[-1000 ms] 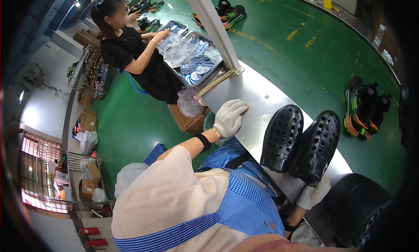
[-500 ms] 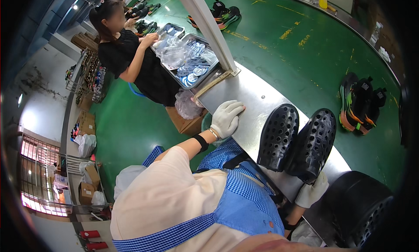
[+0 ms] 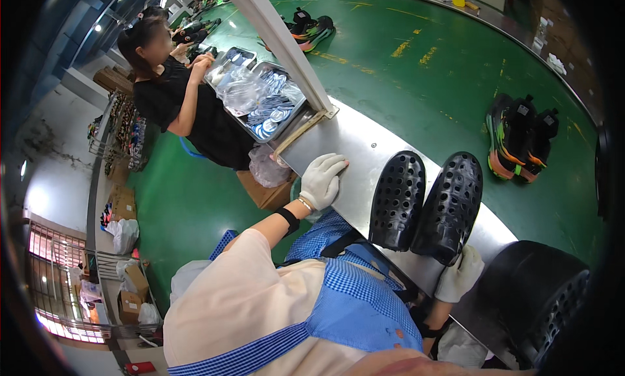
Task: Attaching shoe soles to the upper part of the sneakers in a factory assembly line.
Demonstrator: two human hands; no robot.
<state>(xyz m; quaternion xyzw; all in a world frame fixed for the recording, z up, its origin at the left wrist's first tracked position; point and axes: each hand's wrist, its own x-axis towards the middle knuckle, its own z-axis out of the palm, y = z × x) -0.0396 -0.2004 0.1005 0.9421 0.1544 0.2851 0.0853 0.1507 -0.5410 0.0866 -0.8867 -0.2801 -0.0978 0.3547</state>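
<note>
In a pale work glove, my left hand (image 3: pixel 323 180) lies on the near edge of the metal bench (image 3: pixel 371 174), fingers stretched out and nothing held. Two glossy black shoe-shaped forms (image 3: pixel 398 200), pierced with rows of round holes, are side by side on the bench to its right. My right hand (image 3: pixel 459 274), gloved too, rests by the near end of the right-hand form (image 3: pixel 450 203) and seems to touch it. Its fingers look loosely extended, partly covered by the form. Farther right stands a larger black piece with holes (image 3: pixel 534 291).
Beyond the bench runs a green surface with colourful sneakers (image 3: pixel 519 138) and another pair (image 3: pixel 306 31). A white post (image 3: pixel 280 44) rises at the bench's far left end. Behind it are metal trays (image 3: pixel 263 138) of round discs and plastic bags, with a co-worker (image 3: pixel 189 109) beside them.
The whole view has shifted a little, so things appear slightly farther left and higher. Both my hands and the black forms keep their places on the bench. The co-worker's hands have moved slightly.
</note>
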